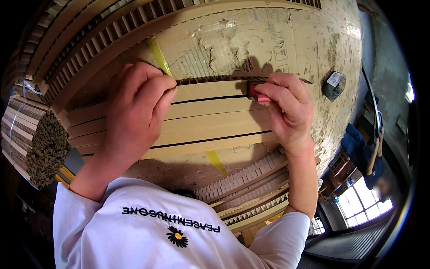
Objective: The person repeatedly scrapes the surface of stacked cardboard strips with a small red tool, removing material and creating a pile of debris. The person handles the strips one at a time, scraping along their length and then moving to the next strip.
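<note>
Several long tan cardboard strips (210, 130) lie side by side before me, with dark lines between some of them. My right hand (291, 105) pinches a small red block-like tool (260, 96) with a dark end, low over the strips at a dark line. Closed with fingertips together, my left hand (134, 107) rests at the far edge of the strips, beside a yellow tape (158, 56). What its fingers hold, if anything, is hidden. A notched cardboard edge (210, 80) runs between the hands. More yellow tape (217, 163) shows on the near side.
The worktop (331, 40) is worn and peeling. Slotted cardboard strips (134, 20) are stacked along the far left, and more slotted strips (251, 179) lie close to me. Tied bundles (18, 130) stand at left. A dark block (334, 87) sits at the right edge.
</note>
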`<action>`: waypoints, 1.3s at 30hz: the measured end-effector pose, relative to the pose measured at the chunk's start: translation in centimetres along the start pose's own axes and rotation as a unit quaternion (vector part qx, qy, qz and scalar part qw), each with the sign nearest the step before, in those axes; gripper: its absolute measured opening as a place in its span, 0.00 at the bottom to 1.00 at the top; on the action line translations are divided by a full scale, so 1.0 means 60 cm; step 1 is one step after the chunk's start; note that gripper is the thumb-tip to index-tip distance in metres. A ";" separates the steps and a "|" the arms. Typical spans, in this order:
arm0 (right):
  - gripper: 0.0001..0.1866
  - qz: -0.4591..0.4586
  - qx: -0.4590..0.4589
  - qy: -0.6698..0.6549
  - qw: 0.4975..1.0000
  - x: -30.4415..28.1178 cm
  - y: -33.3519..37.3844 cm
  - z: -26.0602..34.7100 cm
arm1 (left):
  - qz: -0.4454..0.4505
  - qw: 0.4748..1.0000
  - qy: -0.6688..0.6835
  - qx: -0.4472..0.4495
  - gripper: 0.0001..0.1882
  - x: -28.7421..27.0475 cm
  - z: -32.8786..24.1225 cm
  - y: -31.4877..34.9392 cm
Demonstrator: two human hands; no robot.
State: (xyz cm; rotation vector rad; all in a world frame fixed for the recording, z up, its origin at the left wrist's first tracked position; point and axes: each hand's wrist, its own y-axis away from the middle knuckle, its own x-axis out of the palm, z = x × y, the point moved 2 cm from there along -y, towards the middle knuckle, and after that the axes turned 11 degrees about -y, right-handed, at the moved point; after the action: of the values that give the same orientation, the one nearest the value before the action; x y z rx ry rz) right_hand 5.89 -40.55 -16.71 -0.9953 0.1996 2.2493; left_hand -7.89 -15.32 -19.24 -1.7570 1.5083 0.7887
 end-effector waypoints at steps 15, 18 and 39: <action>0.15 -0.221 0.055 -0.135 0.964 -0.034 0.069 0.039 | 0.029 0.998 0.062 0.001 0.06 0.008 0.010 -0.011; 0.18 -0.111 0.056 -0.097 0.987 -0.010 0.076 0.051 | 0.019 0.998 0.058 0.017 0.06 0.010 0.009 -0.011; 0.16 -0.048 0.038 -0.013 0.998 0.015 0.051 0.037 | 0.011 0.999 0.029 0.028 0.07 0.012 0.011 -0.008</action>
State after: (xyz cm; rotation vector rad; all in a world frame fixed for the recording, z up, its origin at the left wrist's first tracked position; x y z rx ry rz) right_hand 2.20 -41.62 -16.17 -0.9172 0.2188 2.1498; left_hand -7.34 -15.14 -20.18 -1.7391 1.5740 0.7057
